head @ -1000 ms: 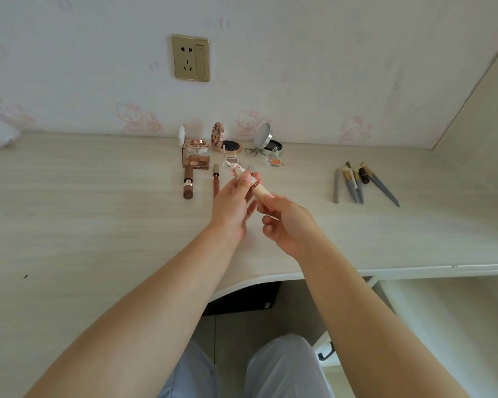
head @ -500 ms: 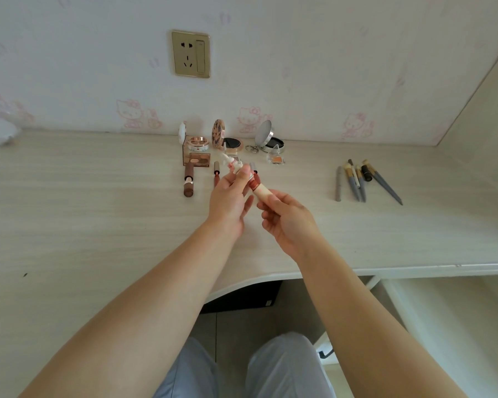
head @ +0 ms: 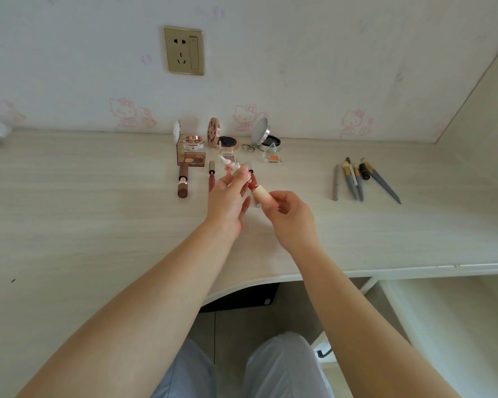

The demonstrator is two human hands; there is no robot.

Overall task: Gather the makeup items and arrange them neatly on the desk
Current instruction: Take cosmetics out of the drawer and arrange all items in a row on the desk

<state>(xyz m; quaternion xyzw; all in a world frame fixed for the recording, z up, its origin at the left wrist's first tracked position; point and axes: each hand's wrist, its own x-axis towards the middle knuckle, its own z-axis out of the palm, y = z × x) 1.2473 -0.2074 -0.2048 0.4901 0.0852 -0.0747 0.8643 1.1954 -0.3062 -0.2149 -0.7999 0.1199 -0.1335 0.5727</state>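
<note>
She is partway through the tidying, and the step in hand looks like closing up a lip product before it joins the row. Her right hand (head: 288, 216) pinches the cream-coloured tube (head: 261, 196) by its lower end, the reddish neck pointing up toward eleven o'clock. Her left hand (head: 227, 201) pinches the pale ornate cap (head: 233, 169) at its fingertips, right at the tube's neck; I cannot tell whether the cap is seated or just off. Both are held above the tabletop (head: 98, 211), near its middle. At twelve o'clock, against the wall, sits a cluster of compacts (head: 197, 141) and small palettes, with a brown stick (head: 183, 179) and a slim pencil (head: 212, 168) lying in front of them. Well apart, at two o'clock, lie the grey-handled brushes (head: 357, 180). The next move, I judge, calls for seating the cap and laying the tube parallel beside the pencil without nudging its neighbours. No brand or label is legible on anything; the only pattern is the pink cartoon cats on the wallpaper beneath the gold wall socket (head: 184, 50).
</note>
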